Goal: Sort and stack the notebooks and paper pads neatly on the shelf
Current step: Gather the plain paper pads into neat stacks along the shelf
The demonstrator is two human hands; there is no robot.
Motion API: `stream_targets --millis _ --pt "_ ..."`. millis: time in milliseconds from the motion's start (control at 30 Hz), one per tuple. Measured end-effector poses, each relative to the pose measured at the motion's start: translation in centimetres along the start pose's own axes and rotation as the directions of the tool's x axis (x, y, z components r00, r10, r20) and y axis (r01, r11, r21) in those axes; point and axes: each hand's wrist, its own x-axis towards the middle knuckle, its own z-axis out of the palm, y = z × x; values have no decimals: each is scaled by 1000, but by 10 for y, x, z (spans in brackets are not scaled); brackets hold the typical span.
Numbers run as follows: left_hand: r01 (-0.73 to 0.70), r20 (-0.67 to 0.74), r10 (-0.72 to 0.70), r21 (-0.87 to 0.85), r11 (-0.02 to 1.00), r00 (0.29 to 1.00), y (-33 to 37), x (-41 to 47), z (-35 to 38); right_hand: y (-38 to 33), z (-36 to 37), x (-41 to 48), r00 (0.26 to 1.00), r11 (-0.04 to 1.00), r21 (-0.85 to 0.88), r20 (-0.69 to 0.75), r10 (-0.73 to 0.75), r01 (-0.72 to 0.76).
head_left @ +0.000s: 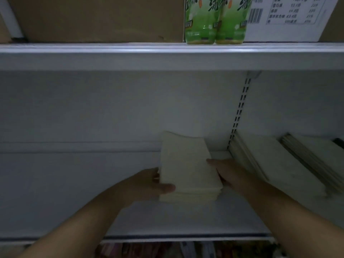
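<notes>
Shelf: a white shelf (78, 192) in dim light, with a white back panel and a slotted upright (240, 108) right of centre.
Pad stack: a stack of cream paper pads (188, 168) lies flat on the shelf, just left of the slotted upright; its edges are slightly uneven, with lower pads showing at the near and right sides.
Left hand: the left hand (149, 183) grips the stack's left edge, thumb lying across the top near corner; the other fingers are hidden by the stack.
Right hand: the right hand (227, 172) presses flat against the stack's right edge, fingers extended toward the back panel; the grip underneath is not visible.
Hand state: both hands are closed against the same stack, one on each side.
Neighbouring stacks: right of the upright, a larger pale stack of notebooks (275, 161) lies tilted, its left edge raised; a further stack (316, 155) with banded page edges sits beside it at the right. The right forearm passes in front of the larger stack.
Dark item: a small dark object (338, 141) shows at the far right edge; identity cannot be told.
Upper shelf: the upper shelf (167, 56) carries a brown cardboard carton (96, 17), two green drink bottles (216, 21) standing side by side, and a white carton with a printed label and barcode (290, 15).
Below: blurred coloured goods (186, 250) show under the front edge of the shelf; no detail readable.
</notes>
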Motion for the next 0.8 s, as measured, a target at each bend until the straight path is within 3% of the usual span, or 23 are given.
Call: stream_targets --millis 67,133,167,233,400,800 --pt "-48 19 45 249 967 999 -12 1 7 -2 -2 -6 999 998 -36 10 -50 50" --pt "49 -142 40 572 819 989 -26 7 12 2 -3 -11 996 996 -30 10 -85 86" --pt "99 -231 65 634 767 971 -29 8 15 8 -3 -12 995 994 -40 5 -100 100" --pt "103 -304 108 602 792 947 -30 3 23 19 2 -19 992 991 -30 23 -126 127" --pt "67 -327 159 583 810 931 -22 -8 31 35 11 -23 984 973 174 64 -167 154" --pt "66 -349 106 446 893 931 -23 -8 27 43 8 -35 964 960 177 115 -239 217"
